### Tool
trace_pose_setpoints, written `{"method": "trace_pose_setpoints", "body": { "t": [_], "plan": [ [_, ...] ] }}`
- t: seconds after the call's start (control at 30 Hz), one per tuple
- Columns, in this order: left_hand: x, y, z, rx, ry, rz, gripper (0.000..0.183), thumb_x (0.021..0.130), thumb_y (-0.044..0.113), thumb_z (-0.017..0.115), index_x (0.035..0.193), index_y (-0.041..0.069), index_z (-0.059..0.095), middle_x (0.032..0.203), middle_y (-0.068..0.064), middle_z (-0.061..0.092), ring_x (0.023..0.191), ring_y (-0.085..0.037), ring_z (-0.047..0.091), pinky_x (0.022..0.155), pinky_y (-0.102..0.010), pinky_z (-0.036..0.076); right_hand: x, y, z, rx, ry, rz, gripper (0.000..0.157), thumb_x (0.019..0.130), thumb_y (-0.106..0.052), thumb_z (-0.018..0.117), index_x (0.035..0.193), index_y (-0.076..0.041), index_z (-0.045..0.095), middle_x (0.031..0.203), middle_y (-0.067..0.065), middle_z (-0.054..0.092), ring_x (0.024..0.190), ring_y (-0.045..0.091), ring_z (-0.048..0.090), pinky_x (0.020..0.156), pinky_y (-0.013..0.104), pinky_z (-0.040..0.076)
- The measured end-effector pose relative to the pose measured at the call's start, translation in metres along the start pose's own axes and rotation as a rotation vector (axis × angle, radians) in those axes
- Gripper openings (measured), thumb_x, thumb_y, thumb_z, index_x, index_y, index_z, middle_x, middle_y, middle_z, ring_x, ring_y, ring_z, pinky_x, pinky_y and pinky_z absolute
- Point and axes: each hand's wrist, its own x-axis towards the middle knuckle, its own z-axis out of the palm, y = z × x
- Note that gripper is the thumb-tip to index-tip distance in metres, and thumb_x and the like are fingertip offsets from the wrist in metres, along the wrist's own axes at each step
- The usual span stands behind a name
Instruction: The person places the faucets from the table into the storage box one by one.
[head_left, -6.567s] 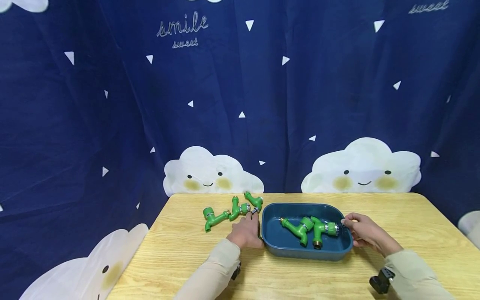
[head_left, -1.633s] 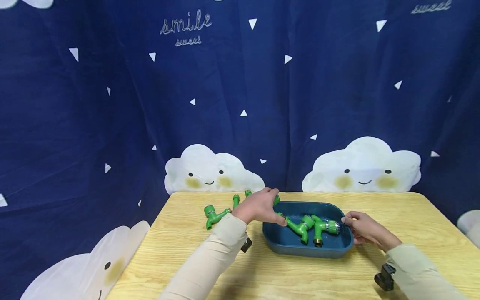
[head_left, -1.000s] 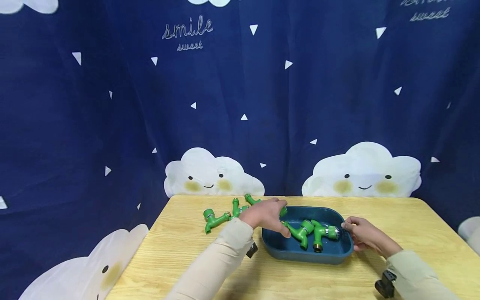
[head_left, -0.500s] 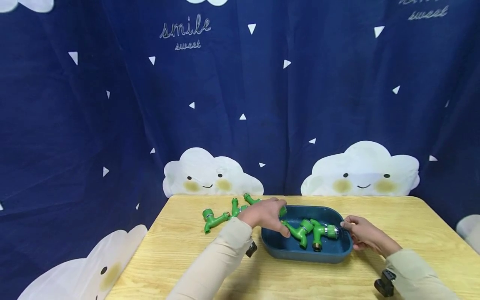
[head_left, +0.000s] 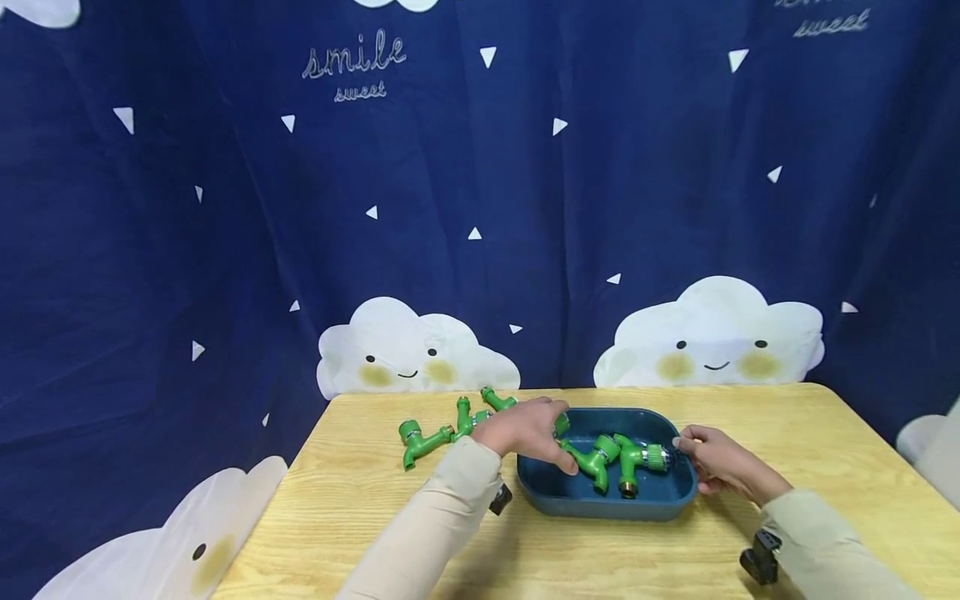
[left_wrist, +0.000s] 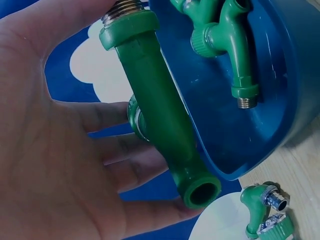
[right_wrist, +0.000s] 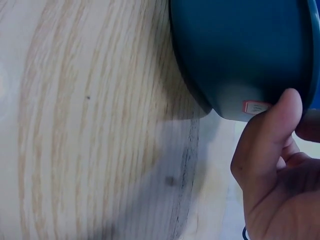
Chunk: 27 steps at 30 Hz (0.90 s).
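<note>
Head view: bright, even light on wooden tabletop (head_left: 337,517); soft shadows to front-left and right of blue plastic basin (head_left: 607,507). Curtain (head_left: 420,167) behind basin darker. Left wrist view: dimmer, cool cast, small glints inside basin. Right wrist view: tabletop pale left of basin, shadow along its base; sticker (right_wrist: 256,107) print on basin illegible.

Two taps (head_left: 597,461) in basin (head_left: 607,507) on table (head_left: 337,508); three taps (head_left: 425,443) left; curtain (head_left: 427,167) behind
</note>
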Motion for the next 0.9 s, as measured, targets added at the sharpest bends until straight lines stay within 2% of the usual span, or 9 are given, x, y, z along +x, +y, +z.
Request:
{"method": "trace_pose_setpoints", "body": {
  "t": [0.3,0.63,0.9],
  "plan": [
    [0.002,-0.001,-0.001,-0.020,-0.006,-0.006,0.098,0.074,0.055,0.080,0.155,0.024,0.035,0.159,0.002,0.038,0.145,-0.018,0.041,0.111,-0.037,0.045,0.002,-0.001,0.000,0.009,-0.009,-0.002,0.023,0.107,-0.020,0.038,0.095,-0.003,0.047,0.071,0.000,0.046,0.052,0.010,0.049,0.048,0.022,0.049],
    [0.010,-0.003,-0.004,-0.018,-0.072,-0.012,0.098,0.076,0.053,0.080,0.155,0.018,0.034,0.158,0.003,0.040,0.146,-0.017,0.040,0.114,-0.035,0.042,-0.001,-0.002,-0.002,-0.002,-0.012,-0.005,0.024,0.108,-0.022,0.038,0.094,-0.004,0.047,0.070,-0.001,0.044,0.052,0.010,0.048,0.048,0.022,0.049],
    [0.019,0.000,-0.001,-0.014,-0.113,-0.026,0.097,0.074,0.057,0.079,0.154,0.024,0.035,0.156,0.008,0.043,0.144,-0.014,0.041,0.113,-0.033,0.042,0.001,-0.001,-0.001,-0.010,-0.015,-0.011,0.024,0.108,-0.022,0.038,0.095,-0.004,0.047,0.068,-0.001,0.043,0.052,0.010,0.047,0.048,0.023,0.049]
  ]
}}
